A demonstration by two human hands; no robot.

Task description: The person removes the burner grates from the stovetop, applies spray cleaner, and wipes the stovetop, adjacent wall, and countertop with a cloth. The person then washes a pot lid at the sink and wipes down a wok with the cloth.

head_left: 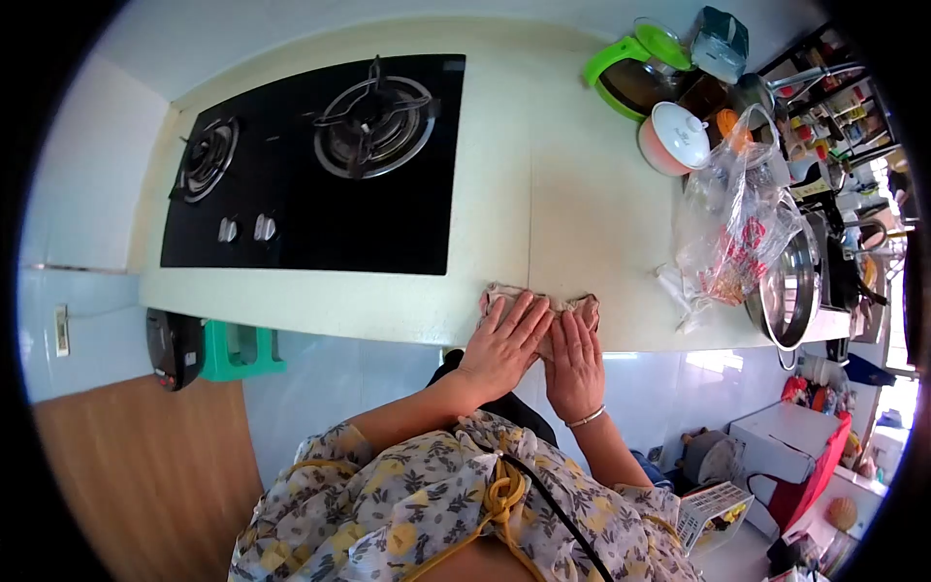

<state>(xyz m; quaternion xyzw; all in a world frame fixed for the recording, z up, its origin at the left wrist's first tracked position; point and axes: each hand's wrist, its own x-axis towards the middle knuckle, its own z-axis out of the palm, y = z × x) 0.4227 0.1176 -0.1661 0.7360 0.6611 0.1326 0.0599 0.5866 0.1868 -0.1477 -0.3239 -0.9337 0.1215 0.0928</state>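
Observation:
A pinkish-brown cloth lies at the front edge of the pale countertop, right of the black gas stove. My left hand rests flat on the cloth's left part, fingers stretched out and pointing away from me. Beside it, my right hand presses on the cloth's right part with its fingers extended; a bracelet circles that wrist. The two hands are close together, and they hide the middle of the cloth.
At the counter's right stand a clear plastic bag, a steel pan, a white lidded pot and a green-handled jug. Below the counter's left end are a green stool and a black appliance.

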